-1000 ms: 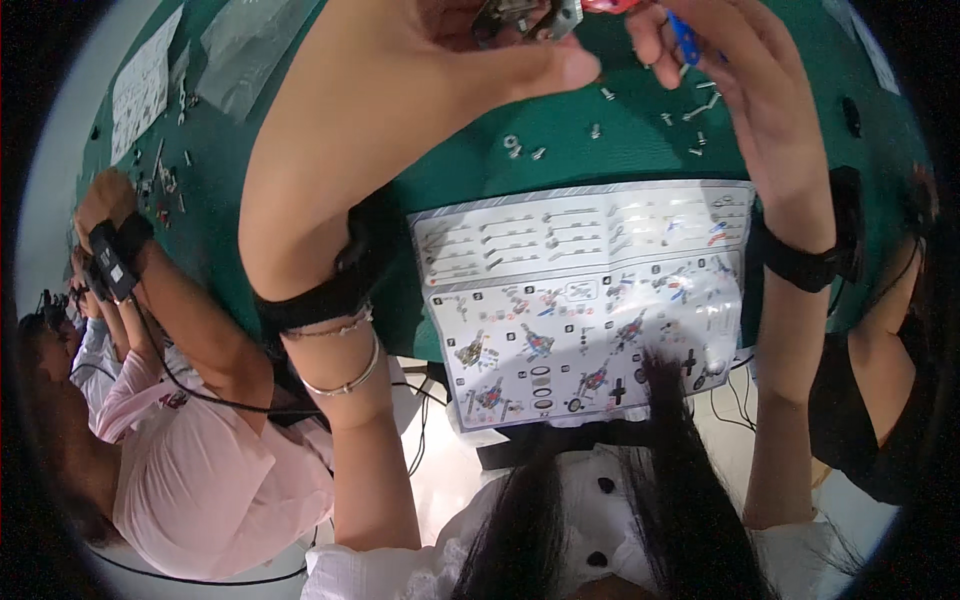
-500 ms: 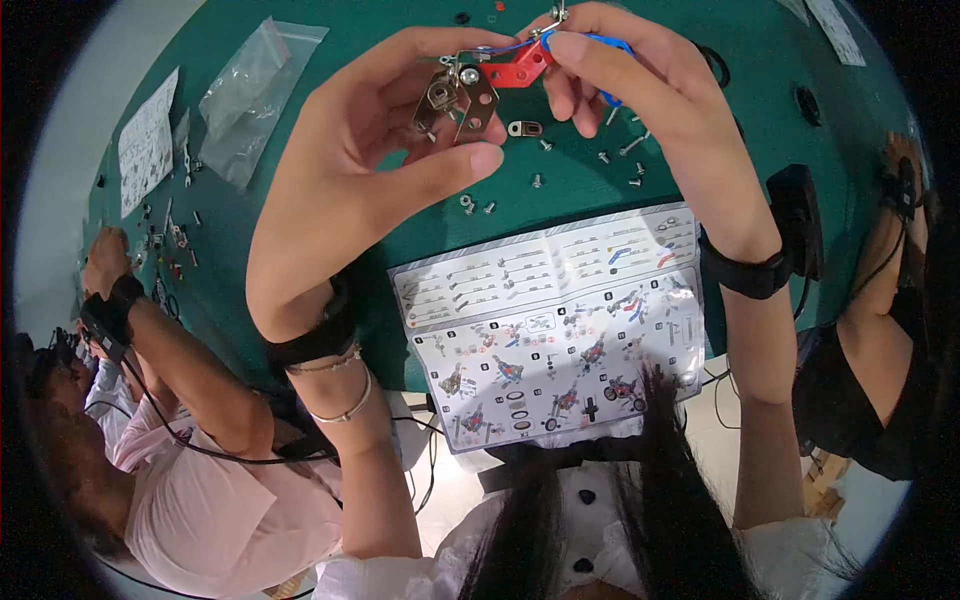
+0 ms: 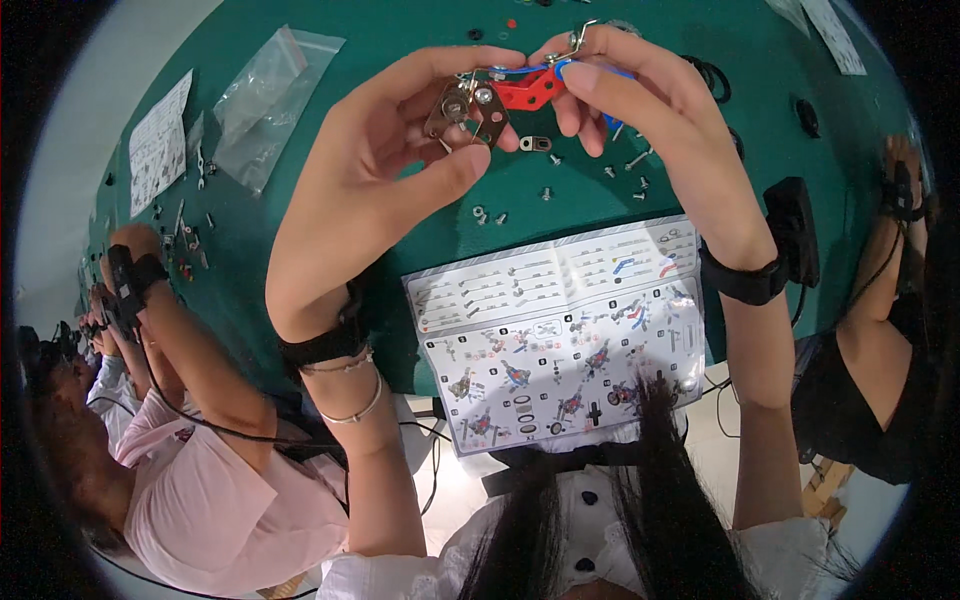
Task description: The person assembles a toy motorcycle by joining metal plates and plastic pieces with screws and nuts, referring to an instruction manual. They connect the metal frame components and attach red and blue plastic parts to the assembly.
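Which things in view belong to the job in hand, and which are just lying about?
Seemingly part of the job:
metal frame, in the left hand
blue part, in the right hand
red strip between the hands
diagram sheet
loose screws

Probably just lying about:
clear plastic bag
black object at right
printed sheet at far left

This looks like a shared workroom for putting things together, though whether workshop or classroom cannot be told: a green table (image 3: 237, 232) holds loose screws (image 3: 547, 193) and an illustrated instruction sheet (image 3: 560, 340), with a pink-shirted person (image 3: 205, 475) at left and another's arm (image 3: 857, 315) at right.
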Tool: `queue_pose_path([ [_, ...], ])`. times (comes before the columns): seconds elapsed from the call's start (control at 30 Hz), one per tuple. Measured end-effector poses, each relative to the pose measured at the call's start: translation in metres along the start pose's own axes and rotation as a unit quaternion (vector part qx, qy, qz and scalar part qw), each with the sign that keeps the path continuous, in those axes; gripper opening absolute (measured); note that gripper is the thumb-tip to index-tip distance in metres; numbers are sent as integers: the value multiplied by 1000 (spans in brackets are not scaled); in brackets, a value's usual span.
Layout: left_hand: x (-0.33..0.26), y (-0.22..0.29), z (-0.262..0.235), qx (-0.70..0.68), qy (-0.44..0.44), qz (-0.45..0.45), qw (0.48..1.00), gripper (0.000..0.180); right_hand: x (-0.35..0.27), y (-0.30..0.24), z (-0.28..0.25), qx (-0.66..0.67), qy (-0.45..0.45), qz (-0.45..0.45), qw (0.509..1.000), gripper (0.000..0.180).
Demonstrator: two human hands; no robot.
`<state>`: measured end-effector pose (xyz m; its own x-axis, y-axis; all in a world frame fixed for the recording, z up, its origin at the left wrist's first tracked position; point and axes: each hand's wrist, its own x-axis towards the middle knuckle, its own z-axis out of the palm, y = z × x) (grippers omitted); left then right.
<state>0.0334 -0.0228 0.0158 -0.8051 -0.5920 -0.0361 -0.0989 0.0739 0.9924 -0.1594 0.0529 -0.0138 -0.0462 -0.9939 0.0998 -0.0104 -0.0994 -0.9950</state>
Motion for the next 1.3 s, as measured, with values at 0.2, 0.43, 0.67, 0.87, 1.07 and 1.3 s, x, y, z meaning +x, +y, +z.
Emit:
queue_pose_path([
  [0.2,2,-6,-2,-22,10,20,1000,49,2,-4,-3,-33,-25,-3,999,31],
  [0.43,-1,-3,-3,11,5,29,1000,46,-1,-4,2,-72,-6,24,997,29],
  [0.67,-3,-3,-4,-6,2,33,999,51,-2,-4,-5,-81,-29,11,996,30],
  [0.87,-3,7,2,48,81,3,996,50,2,1,-11,-6,-67,-26,997,33],
  [1.07,-3,-1,-13,59,41,9,997,44,2,-3,-12,-17,-70,-14,997,34],
  [1.3,-2,-2,-9,87,106,42,990,21,1,-2,-13,-10,-71,-14,997,35],
])
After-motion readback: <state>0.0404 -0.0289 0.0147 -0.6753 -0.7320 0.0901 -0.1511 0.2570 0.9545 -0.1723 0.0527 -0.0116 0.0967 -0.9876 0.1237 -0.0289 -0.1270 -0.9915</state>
